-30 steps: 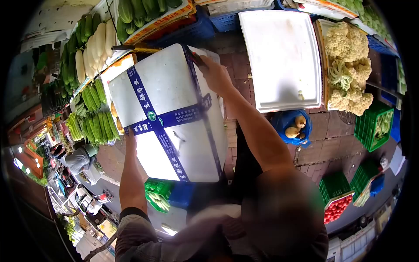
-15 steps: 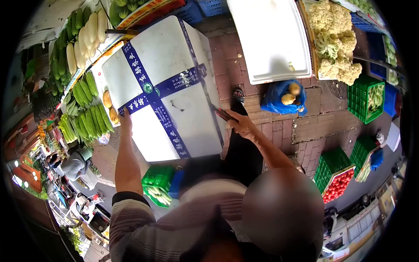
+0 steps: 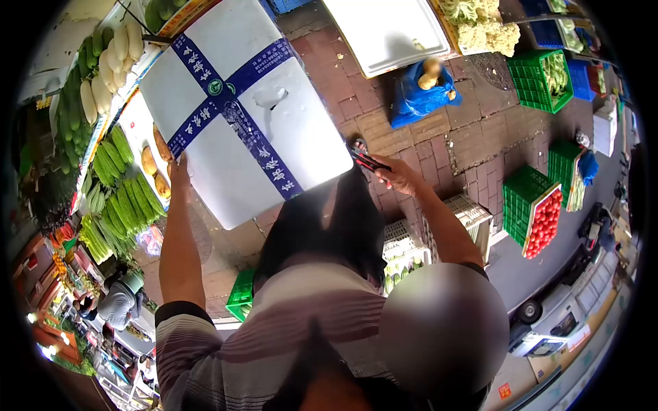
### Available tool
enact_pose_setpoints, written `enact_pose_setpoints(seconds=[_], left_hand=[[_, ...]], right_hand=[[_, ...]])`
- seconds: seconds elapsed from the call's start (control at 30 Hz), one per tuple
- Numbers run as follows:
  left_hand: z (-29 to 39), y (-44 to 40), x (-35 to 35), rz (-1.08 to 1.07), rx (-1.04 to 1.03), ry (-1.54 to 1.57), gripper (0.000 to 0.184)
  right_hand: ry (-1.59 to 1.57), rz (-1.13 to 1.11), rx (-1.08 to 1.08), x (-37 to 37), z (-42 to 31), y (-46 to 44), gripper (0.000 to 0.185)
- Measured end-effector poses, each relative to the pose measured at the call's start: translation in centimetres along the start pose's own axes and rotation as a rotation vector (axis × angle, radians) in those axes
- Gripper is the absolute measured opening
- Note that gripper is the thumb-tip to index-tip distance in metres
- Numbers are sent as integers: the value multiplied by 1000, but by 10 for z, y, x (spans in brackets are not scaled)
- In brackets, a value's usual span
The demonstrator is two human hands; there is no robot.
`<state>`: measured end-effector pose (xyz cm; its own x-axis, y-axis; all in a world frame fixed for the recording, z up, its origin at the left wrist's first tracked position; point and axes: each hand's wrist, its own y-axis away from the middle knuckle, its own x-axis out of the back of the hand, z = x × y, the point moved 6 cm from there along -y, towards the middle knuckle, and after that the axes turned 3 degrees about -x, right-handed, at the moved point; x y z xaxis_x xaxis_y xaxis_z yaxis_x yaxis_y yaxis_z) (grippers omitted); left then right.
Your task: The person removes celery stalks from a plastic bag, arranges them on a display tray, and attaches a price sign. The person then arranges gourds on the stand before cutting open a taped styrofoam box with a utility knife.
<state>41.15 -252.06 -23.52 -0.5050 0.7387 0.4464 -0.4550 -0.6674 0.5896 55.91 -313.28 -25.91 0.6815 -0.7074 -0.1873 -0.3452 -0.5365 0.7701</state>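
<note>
A white foam box with crossed bands of blue printed tape fills the upper left middle, a small tear in its top. At its lower left corner, my left hand grips the edge, fingers partly hidden by the box. Near the right corner, my right hand is closed round a red and black hand tool, whose far end lies beside the box corner. The exact kind of tool is hard to make out.
Cucumbers, white radishes and bitter gourds lie on a stall at the left. A white lid, a blue bag, green crates and white crates stand around the right side. A person is at lower left.
The box has turned and shifted up and left in view. My right hand, earlier at the box's upper edge, has come down to its right corner with the tool.
</note>
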Motion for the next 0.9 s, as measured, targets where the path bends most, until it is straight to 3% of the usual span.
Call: enact_pose_setpoints(seconds=[0.1,0.13,0.2,0.23,0.3,0.33,0.43,0.53,0.6,0.63,0.67,0.9], left_hand=[[-50,-18,11,-70,43,-58,73],[-76,-37,19,-3,-109,-44,69],[-55,-7,10,-70,0,-8,67],[-47,6,4,-95,52,16,67],[-49,5,4,-53,-61,20,68],[-54,1,9,-36,-46,-60,69],[-50,-1,6,-13,-111,-37,63],[-32,36,-2,-57,-129,-59,56],[-27,57,-3,-34,-158,-110,54],[-26,60,-6,22,-309,-102,54],[-28,54,-6,-18,-280,-140,57],[-45,35,0,-127,-297,-76,60]], right_hand=[[-138,71,62,-24,28,21,53],[-215,71,92,-42,35,27,53],[-250,163,147,-70,57,29,54],[-317,200,157,-85,54,31,51],[-462,265,172,-121,46,39,44],[-490,259,197,-135,51,30,29],[-500,386,16,-157,42,29,49],[-180,642,320,-163,75,-16,38],[-214,712,369,-182,85,-22,30],[-365,705,326,-188,71,-19,28],[-514,690,279,-197,65,-19,29],[-561,670,286,-263,77,-46,35]])
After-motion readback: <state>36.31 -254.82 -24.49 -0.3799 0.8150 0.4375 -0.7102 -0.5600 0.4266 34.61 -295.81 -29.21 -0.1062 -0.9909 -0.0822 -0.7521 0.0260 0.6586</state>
